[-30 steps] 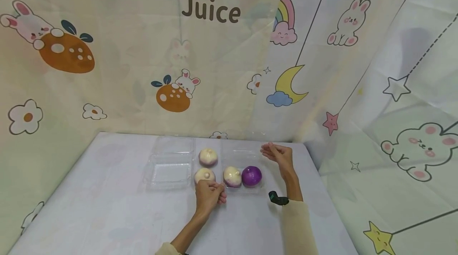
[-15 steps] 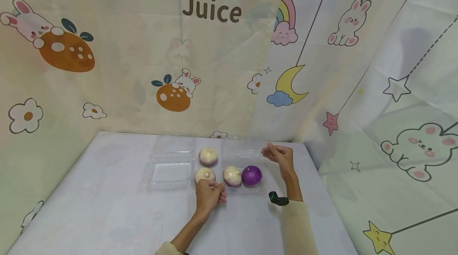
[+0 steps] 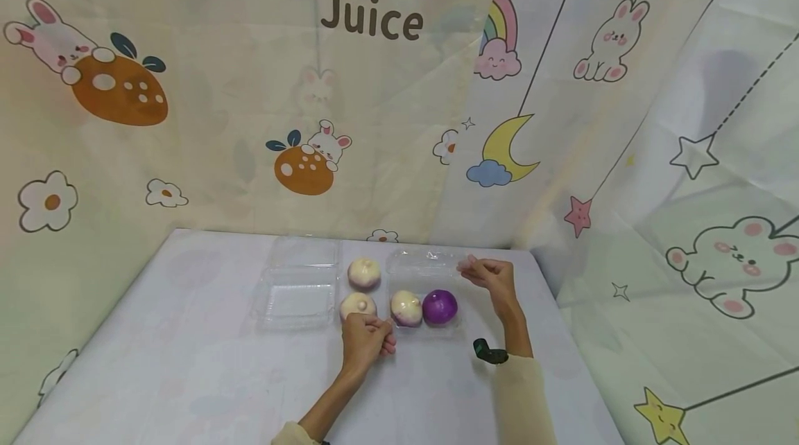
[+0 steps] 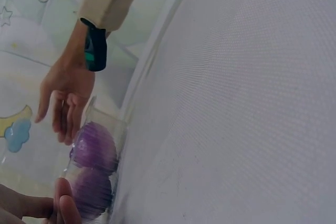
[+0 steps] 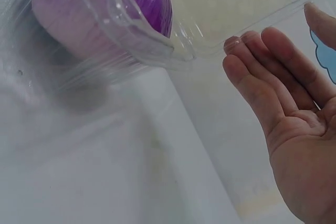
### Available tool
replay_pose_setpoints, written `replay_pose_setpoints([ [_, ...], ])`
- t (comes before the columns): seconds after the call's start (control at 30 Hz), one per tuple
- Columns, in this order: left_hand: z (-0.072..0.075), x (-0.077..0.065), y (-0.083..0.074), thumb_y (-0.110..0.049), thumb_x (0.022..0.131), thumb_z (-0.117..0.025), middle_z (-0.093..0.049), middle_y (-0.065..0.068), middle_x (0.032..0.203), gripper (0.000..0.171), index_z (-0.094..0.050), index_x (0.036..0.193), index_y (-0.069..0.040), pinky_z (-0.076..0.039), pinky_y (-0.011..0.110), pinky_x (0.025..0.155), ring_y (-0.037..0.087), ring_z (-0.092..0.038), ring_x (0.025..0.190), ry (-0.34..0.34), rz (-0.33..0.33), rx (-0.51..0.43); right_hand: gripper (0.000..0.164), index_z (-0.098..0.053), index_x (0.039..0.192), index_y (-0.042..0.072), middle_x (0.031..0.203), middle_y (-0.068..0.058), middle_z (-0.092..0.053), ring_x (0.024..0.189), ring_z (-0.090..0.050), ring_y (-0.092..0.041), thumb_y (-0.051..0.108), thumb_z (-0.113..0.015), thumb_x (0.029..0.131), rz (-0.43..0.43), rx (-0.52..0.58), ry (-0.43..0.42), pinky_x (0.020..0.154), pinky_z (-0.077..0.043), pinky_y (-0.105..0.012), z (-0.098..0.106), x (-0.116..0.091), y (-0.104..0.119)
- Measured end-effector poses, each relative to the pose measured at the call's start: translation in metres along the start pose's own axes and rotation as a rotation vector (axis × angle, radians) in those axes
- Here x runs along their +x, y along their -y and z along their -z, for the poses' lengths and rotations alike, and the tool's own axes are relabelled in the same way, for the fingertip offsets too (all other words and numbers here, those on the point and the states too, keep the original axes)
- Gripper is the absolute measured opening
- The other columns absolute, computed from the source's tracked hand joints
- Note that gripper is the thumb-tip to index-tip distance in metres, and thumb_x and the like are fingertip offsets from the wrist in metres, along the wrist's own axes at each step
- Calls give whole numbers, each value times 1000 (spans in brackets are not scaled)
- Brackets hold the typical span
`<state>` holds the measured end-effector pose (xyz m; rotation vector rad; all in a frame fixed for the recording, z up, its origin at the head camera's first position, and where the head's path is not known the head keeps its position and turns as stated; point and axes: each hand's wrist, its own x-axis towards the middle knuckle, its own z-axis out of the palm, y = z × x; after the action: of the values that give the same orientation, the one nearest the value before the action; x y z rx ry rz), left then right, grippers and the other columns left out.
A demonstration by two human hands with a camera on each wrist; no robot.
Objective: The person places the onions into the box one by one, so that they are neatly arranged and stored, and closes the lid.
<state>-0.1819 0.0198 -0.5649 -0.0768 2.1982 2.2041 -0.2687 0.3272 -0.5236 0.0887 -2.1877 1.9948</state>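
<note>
In the head view a clear plastic clamshell box (image 3: 460,326) stands right of centre, its lid (image 3: 431,263) tilted up at the back. Inside sit a cream-topped turnip-like bulb (image 3: 406,308) and a glossy purple bulb (image 3: 440,307). My left hand (image 3: 364,344) pinches the box's near left rim between thumb and fingers, partly hiding another cream bulb (image 3: 358,304). At the lid's right side is my right hand (image 3: 496,278). The right wrist view shows its fingers (image 5: 283,59) nearly straight against the thin lid edge, the thumb held apart.
A second clear clamshell box (image 3: 299,303) lies open on the left of the white table (image 3: 206,362). One more cream bulb (image 3: 364,272) stands between the boxes. A printed curtain (image 3: 218,119) hangs right behind the table's far edge.
The lid of the right box has tilted up a little, and my right hand has shifted slightly with it. My left hand and the bulbs have stayed in place.
</note>
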Motion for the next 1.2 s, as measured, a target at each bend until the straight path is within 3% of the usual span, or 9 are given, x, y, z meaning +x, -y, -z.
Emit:
replay_pose_setpoints([
  [0.17,0,0,1,-2,97,-73,-75,16,63,22,-76,85,16,-61,27,47,11,-69,46,-1,0,-1,42,-70,116,-24,98,-5,-86,95,-85,-18,17,-73,106,-6,25,18,91,-67,-29,2,-2,-3],
  [0.33,0,0,1,-2,97,-73,-74,15,62,22,-76,85,16,-61,27,46,11,-69,45,-1,-2,-7,38,-69,118,-24,97,3,-86,96,-85,-18,12,-73,105,3,39,37,91,-67,-27,3,-5,-3],
  [0.63,0,0,2,-1,96,-74,-74,15,62,21,-76,84,16,-61,26,47,11,-69,46,-1,-5,-8,37,-71,126,-16,123,-11,-83,109,-80,-7,16,-69,108,34,-30,123,98,-64,-23,9,-9,-8],
  [0.8,0,0,2,-2,96,-74,-75,15,63,21,-76,84,15,-61,27,46,11,-69,46,-5,-1,-8,36,-73,130,-9,128,-9,-82,115,-77,-6,18,-71,107,24,-65,145,99,-63,-21,11,-13,-9],
  [1.2,0,0,3,-3,97,-73,-75,15,63,22,-77,86,15,-61,26,47,10,-69,46,-1,0,-12,39,-66,139,-13,142,-26,-71,124,-76,-7,8,-70,106,55,-4,216,105,-60,-21,13,-22,-19],
])
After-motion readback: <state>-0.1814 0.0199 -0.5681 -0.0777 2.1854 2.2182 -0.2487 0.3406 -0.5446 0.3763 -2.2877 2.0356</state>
